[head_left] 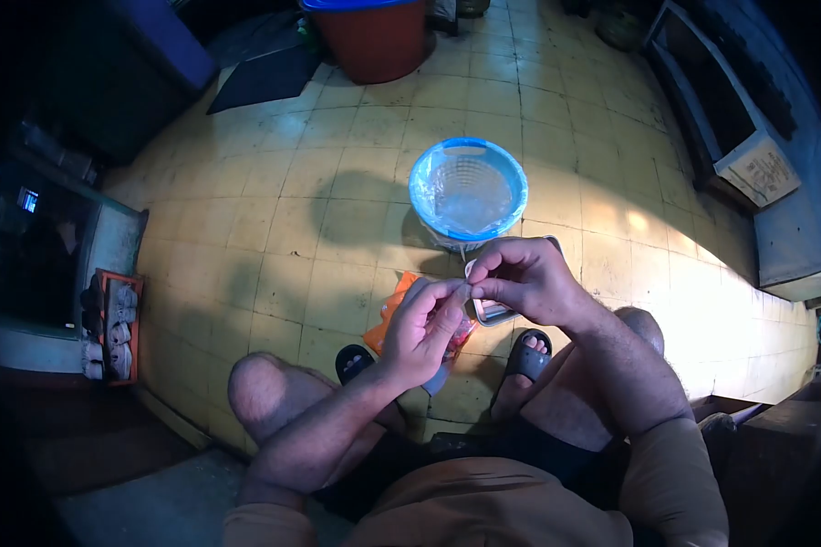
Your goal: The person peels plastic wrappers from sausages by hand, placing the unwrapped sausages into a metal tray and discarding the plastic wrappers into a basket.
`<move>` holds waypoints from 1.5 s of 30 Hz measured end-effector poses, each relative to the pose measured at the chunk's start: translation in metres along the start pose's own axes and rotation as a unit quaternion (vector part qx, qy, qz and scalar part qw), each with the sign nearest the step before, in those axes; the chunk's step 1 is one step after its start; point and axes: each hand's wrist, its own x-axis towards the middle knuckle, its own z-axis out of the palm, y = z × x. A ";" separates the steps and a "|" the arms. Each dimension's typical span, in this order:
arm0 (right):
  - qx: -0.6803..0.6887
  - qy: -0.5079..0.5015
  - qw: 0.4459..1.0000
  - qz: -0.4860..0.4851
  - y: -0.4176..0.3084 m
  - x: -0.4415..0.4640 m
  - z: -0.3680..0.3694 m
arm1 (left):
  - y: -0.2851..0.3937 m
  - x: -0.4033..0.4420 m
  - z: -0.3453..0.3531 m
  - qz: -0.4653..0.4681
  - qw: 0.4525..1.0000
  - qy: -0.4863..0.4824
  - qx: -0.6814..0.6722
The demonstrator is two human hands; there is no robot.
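My left hand [426, 330] and my right hand [525, 283] meet in front of me, fingertips pinched close together. Between them is something small and pale, too small to make out. Under my right hand lies a metal tray [494, 314], partly hidden by the hand. An orange bag [394, 310] rests on the floor behind my left hand, with reddish contents showing beside it. Just beyond my hands stands a blue-rimmed basket [470, 191] lined with clear plastic.
A large red-brown tub [371, 41] with a blue rim stands at the back. Shoes fill an orange rack [119, 328] at the left. A cardboard piece [759, 170] is at the right. My sandalled feet flank the bag and tray.
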 end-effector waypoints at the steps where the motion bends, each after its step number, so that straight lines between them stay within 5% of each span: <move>1: 0.000 -0.001 1.000 0.000 -0.002 0.000 0.000 | 0.005 0.002 -0.003 0.027 0.998 -0.006 0.057; 3: -0.080 -0.001 0.992 -0.093 -0.008 0.001 0.001 | 0.018 0.003 -0.006 0.010 0.999 -0.012 0.051; 11: -0.225 0.018 0.949 -0.219 -0.004 0.005 0.019 | 0.023 -0.003 -0.014 -0.034 0.997 -0.058 0.043; 13: -0.276 0.050 0.916 -0.286 -0.001 0.004 0.024 | 0.031 -0.005 -0.006 -0.109 0.973 -0.038 -0.202; 19: -0.335 0.100 0.850 -0.395 0.003 0.009 0.030 | 0.028 -0.010 -0.009 -0.154 0.937 -0.031 -0.313; 20: -0.335 0.098 0.849 -0.396 0.004 0.009 0.031 | 0.026 -0.009 -0.010 -0.153 0.937 -0.030 -0.313; 23: -0.007 0.115 0.967 -0.229 0.004 0.002 0.045 | 0.023 -0.005 -0.015 -0.061 0.975 -0.009 -0.215; 30: -0.076 -0.007 0.970 -0.230 -0.002 0.009 0.017 | 0.030 -0.004 -0.017 -0.071 0.987 -0.003 -0.141; 35: -0.084 0.038 0.979 -0.182 0.000 0.004 0.027 | 0.025 -0.003 -0.013 -0.037 0.995 -0.005 -0.092; 42: -0.279 0.080 0.899 -0.329 -0.004 0.005 0.035 | 0.035 -0.006 -0.009 -0.151 0.963 -0.011 -0.225; 45: -0.219 0.104 0.930 -0.277 0.005 0.010 0.036 | 0.039 0.002 -0.011 -0.179 0.941 0.005 -0.286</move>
